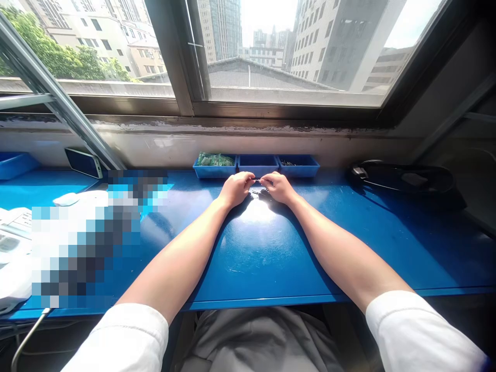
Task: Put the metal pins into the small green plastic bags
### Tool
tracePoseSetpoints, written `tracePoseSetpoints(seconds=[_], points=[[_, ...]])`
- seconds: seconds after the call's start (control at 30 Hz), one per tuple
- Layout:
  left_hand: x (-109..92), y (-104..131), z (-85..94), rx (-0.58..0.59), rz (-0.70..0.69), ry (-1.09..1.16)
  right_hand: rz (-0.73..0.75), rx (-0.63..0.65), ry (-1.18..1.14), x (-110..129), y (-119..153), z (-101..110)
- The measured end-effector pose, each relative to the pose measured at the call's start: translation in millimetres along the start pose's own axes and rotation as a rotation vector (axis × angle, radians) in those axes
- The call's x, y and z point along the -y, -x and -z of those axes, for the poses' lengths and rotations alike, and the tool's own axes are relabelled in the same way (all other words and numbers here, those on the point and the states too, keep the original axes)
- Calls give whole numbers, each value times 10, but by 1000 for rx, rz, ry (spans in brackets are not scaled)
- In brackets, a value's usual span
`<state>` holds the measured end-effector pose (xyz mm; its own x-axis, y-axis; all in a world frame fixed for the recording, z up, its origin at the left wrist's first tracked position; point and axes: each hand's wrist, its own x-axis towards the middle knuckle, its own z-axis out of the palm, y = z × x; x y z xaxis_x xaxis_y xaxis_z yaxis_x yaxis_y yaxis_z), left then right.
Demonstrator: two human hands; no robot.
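Observation:
My left hand (237, 188) and my right hand (278, 187) meet near the back of the blue table, fingertips pinched and almost touching. Between them runs a small thin piece (256, 180), held at both ends; its kind is too small to tell. Just below the fingertips, a few small dark items (260, 191) lie on the tabletop in bright glare. Behind my hands stands a row of three blue bins: the left one (215, 170) holds green circuit boards, the middle one (258, 169) shows nothing inside, and the right one (298, 170) holds small thin parts.
A black bag or case (406, 178) lies at the back right of the blue table (263, 263). On the left are white equipment (13, 248), a blurred patch, a phone-like device (83, 163) and another blue tray (15, 164). A metal strut (73, 111) slants down at the left.

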<state>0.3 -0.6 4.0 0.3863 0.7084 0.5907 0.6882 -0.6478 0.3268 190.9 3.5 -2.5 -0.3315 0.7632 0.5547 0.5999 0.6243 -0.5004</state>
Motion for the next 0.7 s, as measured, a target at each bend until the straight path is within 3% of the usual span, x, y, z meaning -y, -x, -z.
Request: tracePoseSetpoints(seconds=[0.1, 0.27, 0.47, 0.57, 0.7], points=[[-1, 0, 2, -2, -10, 2, -41, -12, -73, 10, -1, 1], [10, -3, 10, 8, 34, -4, -134, 23, -439, 77, -20, 64], [21, 5, -5, 19, 42, 26, -182, 69, -467, 110, -18, 76], [20, 6, -16, -36, 74, 10, -185, -44, -430, 57, -19, 54], [55, 10, -15, -74, 159, -22, -244, -365, -121, -51, -35, 107]])
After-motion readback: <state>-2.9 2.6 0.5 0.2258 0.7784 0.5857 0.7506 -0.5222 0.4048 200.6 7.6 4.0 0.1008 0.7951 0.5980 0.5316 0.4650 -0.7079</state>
